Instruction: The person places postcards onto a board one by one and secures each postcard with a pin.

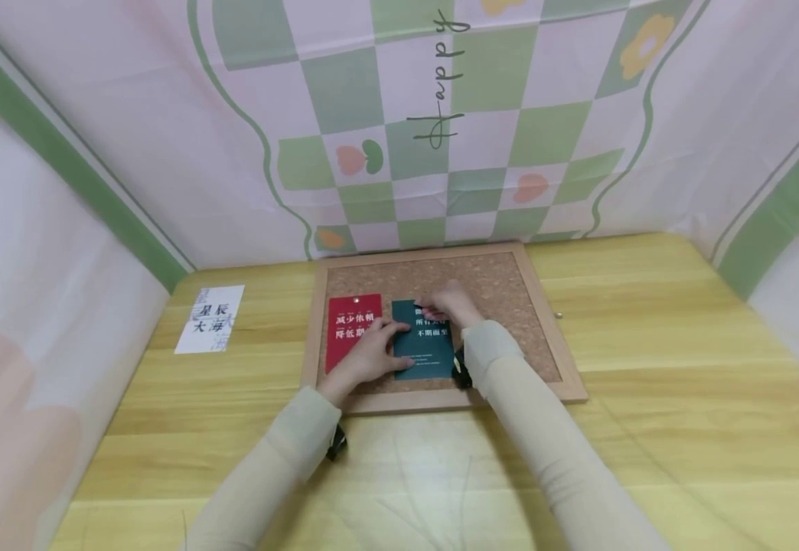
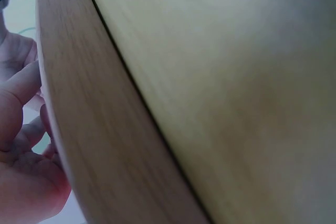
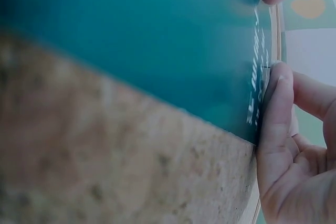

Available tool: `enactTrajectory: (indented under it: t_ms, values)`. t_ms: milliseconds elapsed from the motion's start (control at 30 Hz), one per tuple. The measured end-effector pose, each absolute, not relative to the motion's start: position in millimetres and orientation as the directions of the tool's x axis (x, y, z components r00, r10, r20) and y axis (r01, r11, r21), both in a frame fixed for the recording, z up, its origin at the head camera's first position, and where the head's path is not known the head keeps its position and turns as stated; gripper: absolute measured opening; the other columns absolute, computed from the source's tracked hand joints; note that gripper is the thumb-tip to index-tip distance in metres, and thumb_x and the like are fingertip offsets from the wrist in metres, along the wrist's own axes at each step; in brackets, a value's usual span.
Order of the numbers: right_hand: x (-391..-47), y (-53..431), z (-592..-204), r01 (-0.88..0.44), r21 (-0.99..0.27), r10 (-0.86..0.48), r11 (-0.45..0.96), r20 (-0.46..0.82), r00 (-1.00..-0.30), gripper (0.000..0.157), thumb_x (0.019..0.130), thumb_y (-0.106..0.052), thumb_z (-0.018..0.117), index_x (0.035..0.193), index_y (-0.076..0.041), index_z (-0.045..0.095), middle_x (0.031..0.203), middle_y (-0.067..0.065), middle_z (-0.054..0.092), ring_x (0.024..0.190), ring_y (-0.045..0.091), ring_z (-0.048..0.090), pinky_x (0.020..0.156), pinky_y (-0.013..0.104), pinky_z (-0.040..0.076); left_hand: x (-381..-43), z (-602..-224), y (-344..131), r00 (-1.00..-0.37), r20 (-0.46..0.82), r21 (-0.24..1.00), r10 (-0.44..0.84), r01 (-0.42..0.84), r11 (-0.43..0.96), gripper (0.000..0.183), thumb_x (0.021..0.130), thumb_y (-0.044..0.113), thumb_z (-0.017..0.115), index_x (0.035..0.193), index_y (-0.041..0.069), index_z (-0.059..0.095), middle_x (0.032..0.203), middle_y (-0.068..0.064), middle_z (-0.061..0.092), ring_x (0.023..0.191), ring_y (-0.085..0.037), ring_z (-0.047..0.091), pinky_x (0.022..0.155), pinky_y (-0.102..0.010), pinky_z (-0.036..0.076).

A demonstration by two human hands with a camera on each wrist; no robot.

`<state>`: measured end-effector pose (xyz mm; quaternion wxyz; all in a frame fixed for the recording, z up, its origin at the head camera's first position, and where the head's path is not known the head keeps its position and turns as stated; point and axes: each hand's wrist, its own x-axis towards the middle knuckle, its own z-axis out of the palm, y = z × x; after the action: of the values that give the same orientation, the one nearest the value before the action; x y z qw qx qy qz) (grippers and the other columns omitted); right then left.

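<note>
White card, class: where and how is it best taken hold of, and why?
Probably pinch the near edge of the white card, coming low from the person's side with the left hand: the card looks thin and lies flat on the table, so its edges offer the likeliest grip, and this one faces the person.

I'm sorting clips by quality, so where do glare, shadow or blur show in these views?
Head: pale glare on the table at lower centre, a darker shadow to its right. Left wrist: dim, the table blurred, grain on the corkboard's wooden frame clearer. Right wrist: nearest parts of the corkboard and green card out of focus, the right hand sharper.
</note>
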<state>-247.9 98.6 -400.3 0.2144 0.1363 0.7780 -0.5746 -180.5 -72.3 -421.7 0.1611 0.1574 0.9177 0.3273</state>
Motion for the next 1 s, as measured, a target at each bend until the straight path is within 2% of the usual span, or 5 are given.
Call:
enactTrajectory:
  t_ms: [233,400,700,1000]
  values:
    - [-249.3,99.1,-401.7,0.469,-0.831,-0.034,0.298,-0.501,-0.865,0.022,0.092,-0.008,0.06,0.106,0.008,0.064,0.057,-0.002,0.059,0.049,0.002,0.057,0.053,0.015,0.05,-180.7,-421.9,-71.6,-0.897,-0.197,0.654,0.395,0.18,0.734,0.059,0.086,0.026,0.071,0.138,0.01,0.049,0.138,-0.014,0.041,0.089,-0.019,0.045,0.079,-0.03,0.04]
    - [-249.3,99.5,-402.0,0.478,-0.826,-0.027,0.299,-0.508,-0.861,0.023,0.092,-0.009,0.06,0.107,0.008,0.065,0.058,-0.002,0.059,0.048,0.003,0.057,0.052,0.015,0.05,-180.7,-421.7,-71.4,-0.898,-0.203,0.649,0.391,0.176,0.741,0.059,0.086,0.027,0.071,0.138,0.011,0.049,0.139,-0.013,0.041,0.09,-0.019,0.046,0.078,-0.029,0.041]
    - [-248.2,99.4,-399.7,0.483,-0.825,-0.016,0.295,-0.509,-0.861,0.022,0.091,-0.007,0.06,0.106,0.009,0.065,0.058,-0.001,0.059,0.048,0.003,0.057,0.051,0.015,0.05,-181.5,-422.2,-71.8,-0.896,-0.215,0.655,0.388,0.162,0.738,0.06,0.086,0.028,0.071,0.139,0.012,0.049,0.139,-0.013,0.041,0.1,-0.022,0.046,0.09,-0.036,0.044]
    - [-248.3,97.9,-400.7,0.481,-0.831,-0.007,0.279,-0.502,-0.865,0.025,0.09,-0.005,0.062,0.108,0.01,0.066,0.055,-0.001,0.059,0.047,0.003,0.057,0.052,0.016,0.051,-181.9,-422.5,-72.1,-0.899,-0.216,0.656,0.381,0.156,0.739,0.059,0.086,0.028,0.072,0.138,0.012,0.049,0.138,-0.013,0.042,0.103,-0.023,0.046,0.093,-0.037,0.044]
